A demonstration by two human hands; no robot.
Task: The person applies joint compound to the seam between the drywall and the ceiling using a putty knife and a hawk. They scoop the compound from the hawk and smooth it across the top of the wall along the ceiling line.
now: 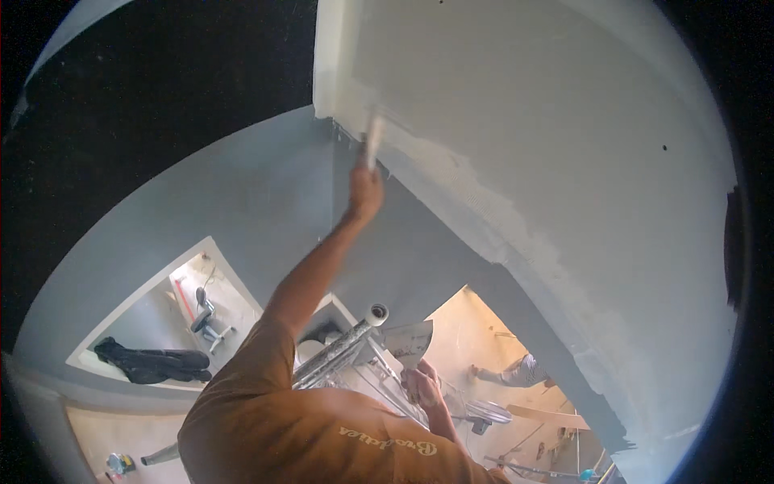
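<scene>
My left hand (pixel 366 194) is raised to the corner where the grey wall meets the pale ceiling, closed around a putty knife (pixel 373 141). The knife is blurred by motion, and its end lies at a strip of filler (pixel 451 181) along the ceiling's edge. Lower down, in front of my chest, my right hand (pixel 423 385) grips a wide-bladed filling knife (pixel 409 343). Its grey metal blade points up and away from my fingers. The handle is mostly hidden by my hand.
A metal scaffold tube (pixel 343 347) rises close by my body. A black garment (pixel 153 363) lies at the white-framed opening on the left, with a chair (pixel 208 319) beyond. Below right, another person's arm (pixel 516 373) reaches over the floor. A dark surface (pixel 177 73) fills the upper left.
</scene>
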